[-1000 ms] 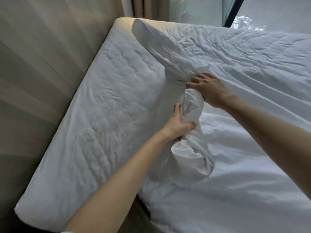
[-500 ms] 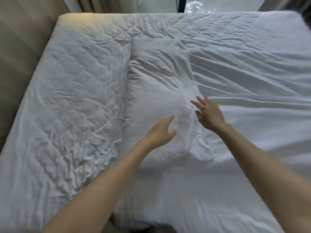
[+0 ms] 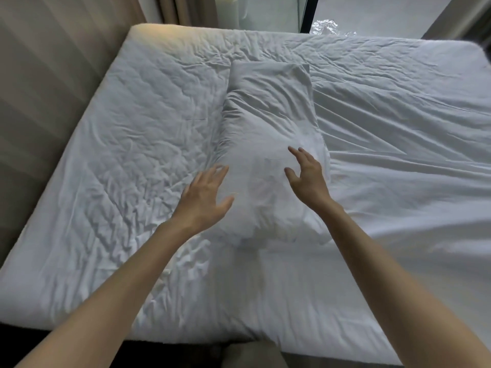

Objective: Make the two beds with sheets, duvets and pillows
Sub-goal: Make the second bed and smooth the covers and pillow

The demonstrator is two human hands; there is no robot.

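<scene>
Past the bed's near edge, the left grip (image 3: 203, 200) sits at the near left edge of the pillow (image 3: 268, 115), fingers straight and spread, holding nothing. The right grip (image 3: 307, 179) is over the pillow's near right part, fingers loosely spread and also empty; contact is unclear. A wrinkled quilted mattress cover (image 3: 132, 155) lies left of the pillow and a smoother white sheet (image 3: 398, 160) right of it, with curtains (image 3: 186, 9) and crumpled clear plastic (image 3: 325, 25) beyond

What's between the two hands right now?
In the head view, the near half of the white pillow lies between the left hand and the right hand. Both hands are open and nothing else is there.
</scene>
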